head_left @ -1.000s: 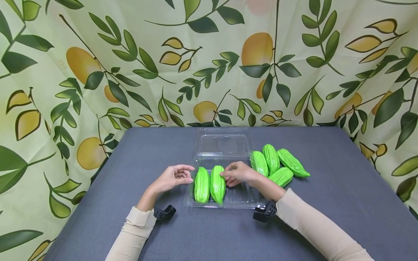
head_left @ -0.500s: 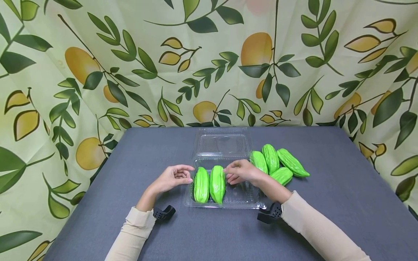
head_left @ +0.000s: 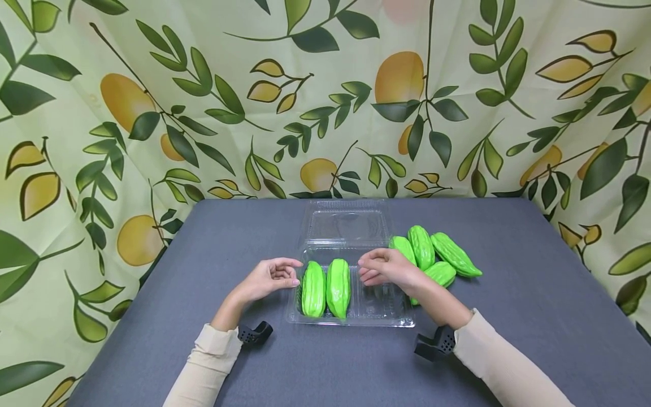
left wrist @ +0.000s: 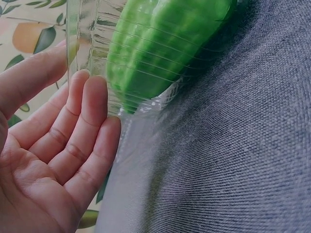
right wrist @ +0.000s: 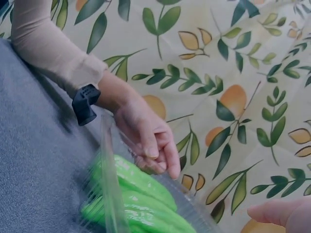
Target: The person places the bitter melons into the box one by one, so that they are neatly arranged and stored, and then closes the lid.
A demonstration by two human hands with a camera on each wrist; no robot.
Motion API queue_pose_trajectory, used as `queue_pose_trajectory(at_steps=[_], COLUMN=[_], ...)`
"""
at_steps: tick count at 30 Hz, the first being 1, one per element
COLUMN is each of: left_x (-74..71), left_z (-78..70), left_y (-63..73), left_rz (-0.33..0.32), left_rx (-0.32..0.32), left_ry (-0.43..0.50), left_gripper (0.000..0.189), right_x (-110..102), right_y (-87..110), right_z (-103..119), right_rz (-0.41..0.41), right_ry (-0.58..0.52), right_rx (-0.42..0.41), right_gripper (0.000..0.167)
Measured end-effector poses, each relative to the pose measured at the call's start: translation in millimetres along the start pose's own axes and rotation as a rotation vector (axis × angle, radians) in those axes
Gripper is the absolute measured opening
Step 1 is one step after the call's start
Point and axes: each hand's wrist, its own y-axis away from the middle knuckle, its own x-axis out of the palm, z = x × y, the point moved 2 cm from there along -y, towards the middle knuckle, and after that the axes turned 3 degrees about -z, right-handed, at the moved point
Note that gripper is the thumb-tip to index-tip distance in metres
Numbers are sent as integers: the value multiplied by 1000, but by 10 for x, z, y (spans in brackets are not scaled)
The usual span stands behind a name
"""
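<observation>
two glossy bright-green ridged oblong plump gourds (head_left: 338, 288), parallel inside left edge of clear plastic tray (head_left: 373, 324), left hand (head_left: 268, 277) fingers relaxed at that edge, right hand (head_left: 389, 267) fingers loosely bent, ungripping, above tray

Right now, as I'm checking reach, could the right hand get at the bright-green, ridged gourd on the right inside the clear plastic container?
Probably yes: the right hand looks empty and close to that gourd, with only bare container showing between them.
</observation>
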Motion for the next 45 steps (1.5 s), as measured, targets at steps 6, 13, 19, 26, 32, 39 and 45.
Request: queue_pose_trajectory(at_steps=[6, 13, 19, 26, 32, 39, 45], left_x=[-5, -13, -7, -11, -14, -24, -13], left_z=[8, 22, 26, -5, -8, -16, -6], left_y=[4, -1, -1, -3, -4, 6, -1], left_rz=[7, 1, 2, -8, -3, -4, 1], left_rx=[6, 21, 4, 1, -6, -10, -15], left_ry=[5, -7, -5, -17, -11, -8, -12], left_gripper=[44, 45, 46, 45, 45, 44, 44], right_x=[-59, -87, -134, -201, -275, -374, -448], right_y=[83, 158, 238, 338, 431, 519, 593], right_z=[43, 35, -5, -26, -62, -99, -140], right_rz=[-11, -29, -48, -57, -66, -73, -78], right_ry=[-37, -58, -88, -90, -82, -113, -112], right_rx=[-20, -38, -44, -64, -65, -79, -72], right_gripper=[43, 45, 45, 51, 50, 43, 46])
